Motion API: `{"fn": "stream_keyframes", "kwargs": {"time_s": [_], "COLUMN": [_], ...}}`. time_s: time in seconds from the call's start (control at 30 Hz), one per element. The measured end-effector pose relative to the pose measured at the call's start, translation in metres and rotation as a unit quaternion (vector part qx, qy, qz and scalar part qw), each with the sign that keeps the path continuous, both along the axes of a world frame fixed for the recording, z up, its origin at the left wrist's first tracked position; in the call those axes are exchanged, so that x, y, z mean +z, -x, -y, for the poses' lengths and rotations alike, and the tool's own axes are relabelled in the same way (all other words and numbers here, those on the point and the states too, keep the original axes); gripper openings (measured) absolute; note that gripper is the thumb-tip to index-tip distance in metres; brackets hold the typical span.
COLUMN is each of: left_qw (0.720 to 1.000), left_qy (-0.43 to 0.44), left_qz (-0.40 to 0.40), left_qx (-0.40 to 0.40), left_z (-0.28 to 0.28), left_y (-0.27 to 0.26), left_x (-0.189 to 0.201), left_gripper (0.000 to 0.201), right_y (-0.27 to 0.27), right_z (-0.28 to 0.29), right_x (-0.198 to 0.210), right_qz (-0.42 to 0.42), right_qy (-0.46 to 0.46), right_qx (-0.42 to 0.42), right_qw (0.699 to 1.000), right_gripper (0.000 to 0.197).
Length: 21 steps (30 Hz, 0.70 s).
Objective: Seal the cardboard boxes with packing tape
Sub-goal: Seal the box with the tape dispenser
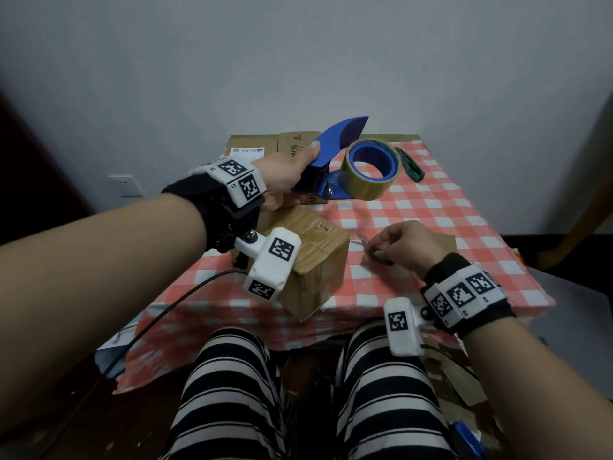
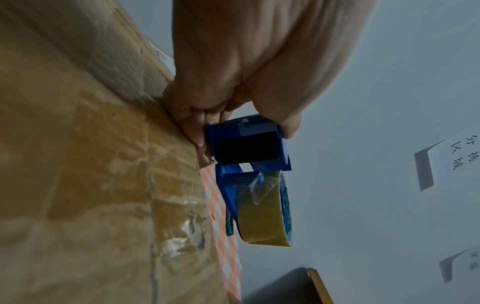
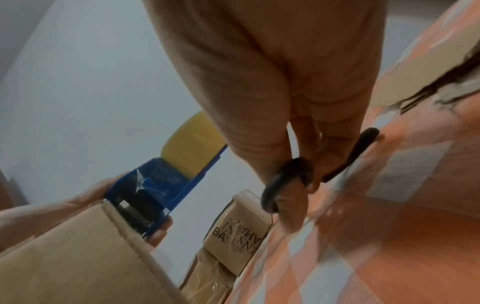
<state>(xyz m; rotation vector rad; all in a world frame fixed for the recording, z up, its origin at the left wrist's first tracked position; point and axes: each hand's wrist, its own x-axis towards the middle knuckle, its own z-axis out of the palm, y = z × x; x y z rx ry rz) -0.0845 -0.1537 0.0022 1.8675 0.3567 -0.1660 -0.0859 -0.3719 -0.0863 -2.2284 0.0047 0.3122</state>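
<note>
My left hand [image 1: 285, 180] grips the handle of a blue tape dispenser [image 1: 335, 151] and holds it in the air above the far end of a small cardboard box [image 1: 311, 260]. The dispenser carries a roll of brownish tape [image 1: 368, 171]. In the left wrist view the dispenser [image 2: 249, 148] and its tape roll [image 2: 262, 211] hang beside the taped box top [image 2: 91, 164]. My right hand [image 1: 404, 247] holds black-handled scissors [image 1: 378, 255] low over the checked tablecloth, right of the box. The right wrist view shows a finger through a loop of the scissors [image 3: 285, 181].
More cardboard boxes [image 1: 255, 144] stand at the back left of the table, one with black print [image 3: 239, 232]. A green tool [image 1: 411, 166] lies at the back right. The red-and-white cloth [image 1: 431, 207] covers the table. My striped knees are under the near edge.
</note>
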Motion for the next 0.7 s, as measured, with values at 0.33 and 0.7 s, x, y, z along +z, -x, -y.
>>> {"fn": "stream_keyframes", "kwargs": {"time_s": [0.33,0.7], "left_qw": [0.999,0.999], "left_qy": [0.030,0.045], "left_qz": [0.011,0.019], "left_qx": [0.008,0.012], "left_z": [0.002,0.002], "left_y": [0.005,0.008], "left_x": [0.003,0.004], "left_gripper": [0.052,0.067], "right_y": [0.010,0.034], "right_z": [-0.010,-0.040], "right_x": [0.009,0.049], "right_qz": [0.043,0.009], "right_qy": [-0.018,-0.198], "right_qx": [0.030,0.107], "right_qw": [0.998,0.974], "right_gripper": [0.022,0.022]}}
